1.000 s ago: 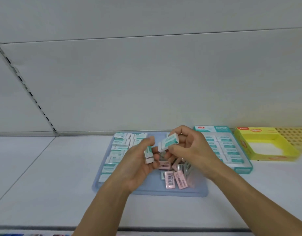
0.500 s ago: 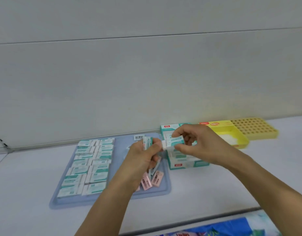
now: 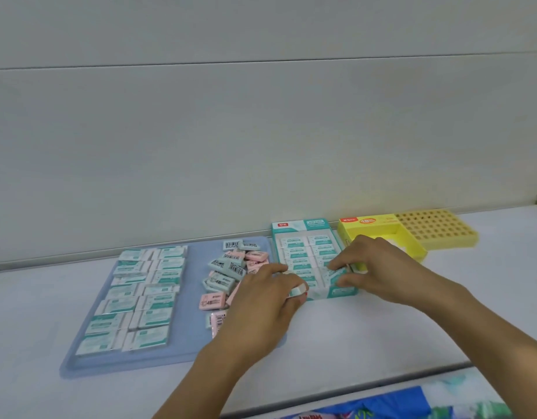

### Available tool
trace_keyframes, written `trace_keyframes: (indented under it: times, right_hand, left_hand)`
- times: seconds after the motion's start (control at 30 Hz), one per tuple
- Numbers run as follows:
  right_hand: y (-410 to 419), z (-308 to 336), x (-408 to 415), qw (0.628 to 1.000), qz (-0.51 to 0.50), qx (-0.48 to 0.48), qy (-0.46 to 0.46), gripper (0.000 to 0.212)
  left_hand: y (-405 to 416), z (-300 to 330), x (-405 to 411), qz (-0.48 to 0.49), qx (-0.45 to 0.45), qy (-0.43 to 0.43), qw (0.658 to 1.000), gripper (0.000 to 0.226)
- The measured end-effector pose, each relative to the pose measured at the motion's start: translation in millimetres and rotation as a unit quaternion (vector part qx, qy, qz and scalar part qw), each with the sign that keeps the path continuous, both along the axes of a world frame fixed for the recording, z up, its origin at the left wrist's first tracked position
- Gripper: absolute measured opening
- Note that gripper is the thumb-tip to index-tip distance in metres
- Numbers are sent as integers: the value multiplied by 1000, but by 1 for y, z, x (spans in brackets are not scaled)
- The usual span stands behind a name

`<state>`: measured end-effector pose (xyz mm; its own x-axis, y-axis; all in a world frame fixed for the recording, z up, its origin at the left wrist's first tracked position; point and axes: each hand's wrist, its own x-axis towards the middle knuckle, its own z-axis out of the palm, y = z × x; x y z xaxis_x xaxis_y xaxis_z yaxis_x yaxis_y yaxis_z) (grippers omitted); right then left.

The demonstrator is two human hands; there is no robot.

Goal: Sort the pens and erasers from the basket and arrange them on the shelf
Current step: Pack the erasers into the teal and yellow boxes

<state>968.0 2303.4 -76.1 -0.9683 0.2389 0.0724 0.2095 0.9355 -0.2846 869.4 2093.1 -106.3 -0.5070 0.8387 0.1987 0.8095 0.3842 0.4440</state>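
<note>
A teal display box (image 3: 302, 225) of teal-and-white erasers stands on the white shelf (image 3: 351, 334). My right hand (image 3: 379, 267) pinches a teal-and-white eraser (image 3: 336, 273) over the box's front right corner. My left hand (image 3: 267, 300) grips another teal-and-white eraser (image 3: 297, 290) at the box's front left edge. To the left lies a blue tray (image 3: 194, 349) with rows of teal-and-white erasers (image 3: 143, 294) and a loose pile of pink and blue erasers (image 3: 231, 273).
A yellow box (image 3: 382, 225) with a white inside stands right of the teal box, and a yellow perforated holder (image 3: 433, 228) behind it. The shelf's back wall rises just behind. A blue patterned thing (image 3: 397, 403) shows below the shelf's front edge.
Both hands moved from above the tray down and right to the teal box, each still holding an eraser. The camera view swung to the right.
</note>
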Motion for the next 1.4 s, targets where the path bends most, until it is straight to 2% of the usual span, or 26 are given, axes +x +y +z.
trace_keyframes:
  times: [0.13,0.2,0.3,0.33,0.47,0.63,0.73,0.77,0.83,0.9,0.93,1.1,1.17,1.23,1.3,1.4]
  right_hand:
    - [-6,-14,8,987,34,-85,132,16]
    - [-7,-21,13,982,78,-34,167,10]
    - [-6,-32,21,991,84,32,98,30]
    - [-5,-33,25,991,70,40,102,35]
    - [-3,-27,35,986,58,50,149,34]
    - [-5,-17,26,993,62,78,59,50]
    - [-12,-9,19,990,61,103,70,45]
    - [-17,-5,17,991,48,79,96,46]
    - [-31,0,12,985,12,-88,147,40]
    - [-44,6,3,938,-1,-298,174,22]
    - [-49,8,-2,921,4,-346,177,14]
    - [-57,8,-13,906,24,-368,207,27]
    - [-53,6,-13,902,17,-371,219,31]
    - [-47,4,-15,898,0,-379,224,31]
    - [-42,3,-18,898,-13,-382,216,29]
    - [-37,4,-22,919,2,-339,201,17]
  left_hand:
    - [2,-2,4,-23,0,-5,1000,29]
    - [3,-1,5,-28,10,-2,1000,24]
    - [2,-1,5,-28,20,-5,999,20]
    - [2,-1,5,-28,23,-5,999,20]
    - [3,-2,7,-28,26,-12,999,18]
    - [6,-2,7,-19,31,-16,999,21]
    - [9,1,10,31,106,-72,991,27]
    - [9,4,10,52,122,-81,988,30]
    - [11,6,8,74,109,-31,991,38]
    - [14,8,6,79,91,9,993,51]
    - [16,9,5,83,89,4,993,57]
    - [18,11,3,84,148,-53,984,68]
    - [17,11,-1,76,187,-130,971,65]
    - [17,8,-7,81,213,-185,956,56]
    - [16,7,-13,96,225,-190,951,40]
    - [16,9,-19,88,239,-215,943,16]
